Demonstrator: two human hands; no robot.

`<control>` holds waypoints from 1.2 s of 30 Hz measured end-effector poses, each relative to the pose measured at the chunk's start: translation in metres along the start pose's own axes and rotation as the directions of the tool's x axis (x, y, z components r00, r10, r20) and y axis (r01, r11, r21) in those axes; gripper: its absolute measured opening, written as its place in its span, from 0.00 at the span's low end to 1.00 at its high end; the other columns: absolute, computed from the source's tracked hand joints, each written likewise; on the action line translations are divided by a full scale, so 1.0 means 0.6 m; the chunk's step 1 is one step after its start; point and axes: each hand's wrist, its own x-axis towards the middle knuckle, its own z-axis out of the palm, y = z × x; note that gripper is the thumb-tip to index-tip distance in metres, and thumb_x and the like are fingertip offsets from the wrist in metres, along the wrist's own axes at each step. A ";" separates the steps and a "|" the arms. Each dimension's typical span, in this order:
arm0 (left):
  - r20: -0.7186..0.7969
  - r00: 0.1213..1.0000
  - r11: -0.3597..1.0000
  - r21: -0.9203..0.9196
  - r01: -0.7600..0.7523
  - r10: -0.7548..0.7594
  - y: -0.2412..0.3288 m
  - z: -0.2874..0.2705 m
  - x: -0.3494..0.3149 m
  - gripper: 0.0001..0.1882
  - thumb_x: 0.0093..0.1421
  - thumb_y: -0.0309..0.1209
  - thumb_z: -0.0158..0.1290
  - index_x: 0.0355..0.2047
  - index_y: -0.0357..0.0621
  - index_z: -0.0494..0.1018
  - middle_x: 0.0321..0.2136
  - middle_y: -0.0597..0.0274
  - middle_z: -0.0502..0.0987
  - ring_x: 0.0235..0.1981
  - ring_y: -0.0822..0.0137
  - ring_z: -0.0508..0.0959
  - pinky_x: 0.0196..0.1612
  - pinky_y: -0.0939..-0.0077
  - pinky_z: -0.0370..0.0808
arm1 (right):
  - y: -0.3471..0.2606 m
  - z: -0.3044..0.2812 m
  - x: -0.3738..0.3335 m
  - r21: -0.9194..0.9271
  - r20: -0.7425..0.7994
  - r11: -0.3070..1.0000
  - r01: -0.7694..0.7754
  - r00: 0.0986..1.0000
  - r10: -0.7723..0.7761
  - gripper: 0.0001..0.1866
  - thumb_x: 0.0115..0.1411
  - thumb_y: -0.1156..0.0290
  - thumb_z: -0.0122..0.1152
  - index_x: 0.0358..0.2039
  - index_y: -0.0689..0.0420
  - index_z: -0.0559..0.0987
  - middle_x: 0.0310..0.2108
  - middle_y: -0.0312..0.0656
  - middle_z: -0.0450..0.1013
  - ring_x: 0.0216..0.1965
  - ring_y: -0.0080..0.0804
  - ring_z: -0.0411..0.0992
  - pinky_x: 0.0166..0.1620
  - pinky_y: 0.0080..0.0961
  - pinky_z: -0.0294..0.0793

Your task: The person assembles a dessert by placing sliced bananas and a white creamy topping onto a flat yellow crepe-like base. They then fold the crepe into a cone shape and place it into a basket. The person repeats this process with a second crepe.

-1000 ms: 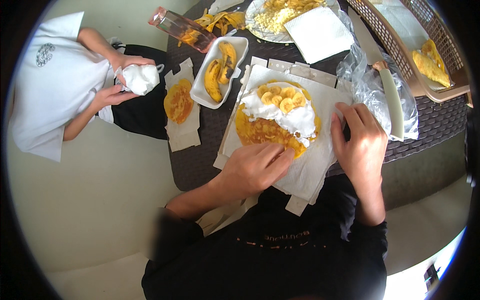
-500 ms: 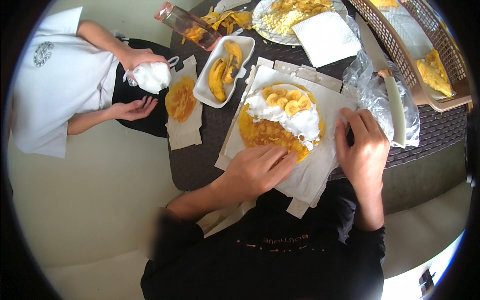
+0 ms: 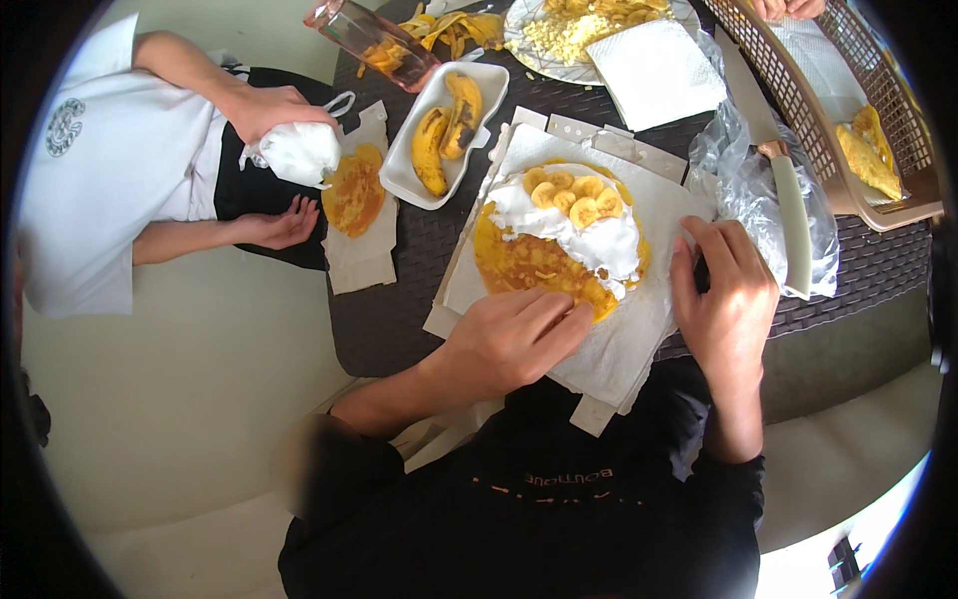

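A round golden pancake (image 3: 534, 270) lies on a paper towel (image 3: 627, 344) over a piece of cardboard. White cream (image 3: 596, 247) covers its far part, with several banana slices (image 3: 583, 211) on top. My left hand (image 3: 514, 339) is closed in a pinch at the pancake's near edge; the fingertips are partly hidden. To the right of the pancake, my right hand (image 3: 726, 290) rests on the paper towel's edge. Its fingers are bent, the thumb apart from them, and nothing shows between them.
At left, a co-worker's hand squeezes a bag of white cream (image 3: 302, 153) by another pancake (image 3: 354, 192). A white foam tray (image 3: 477, 80) holds two bananas. Beyond are a pink bottle (image 3: 384, 50) and plate (image 3: 519, 40). A knife (image 3: 791, 215) and brown basket (image 3: 903, 212) stand right.
The co-worker's cream bag has shifted, with its tip now over the other pancake. Another person's fingers have appeared at the basket's far end. My hands have barely moved.
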 end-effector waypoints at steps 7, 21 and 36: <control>-0.005 1.000 1.000 0.007 -0.009 0.009 -0.003 0.004 -0.006 0.14 0.54 0.24 0.63 0.41 0.34 0.76 0.30 0.59 0.75 0.28 0.67 0.79 0.29 0.74 0.77 | -0.002 0.002 0.001 -0.001 -0.009 1.000 -0.030 1.000 0.030 0.09 0.57 0.77 0.68 0.39 0.57 0.82 0.31 0.42 0.75 0.26 0.41 0.76 0.31 0.35 0.75; 0.029 1.000 1.000 0.003 -0.006 0.006 -0.002 0.003 -0.005 0.15 0.53 0.23 0.63 0.41 0.35 0.76 0.30 0.59 0.74 0.29 0.67 0.80 0.29 0.74 0.77 | 0.001 -0.001 0.000 0.001 0.002 1.000 -0.015 1.000 0.015 0.09 0.58 0.77 0.67 0.41 0.58 0.83 0.31 0.42 0.76 0.25 0.38 0.76 0.31 0.33 0.75; -0.004 0.998 0.997 -0.032 0.063 -0.063 0.005 0.005 -0.003 0.14 0.51 0.19 0.67 0.38 0.36 0.78 0.30 0.58 0.79 0.28 0.62 0.83 0.28 0.72 0.79 | 0.003 0.003 0.001 -0.008 -0.019 0.999 0.034 0.999 -0.034 0.09 0.56 0.76 0.69 0.38 0.57 0.82 0.30 0.42 0.74 0.28 0.42 0.76 0.31 0.36 0.76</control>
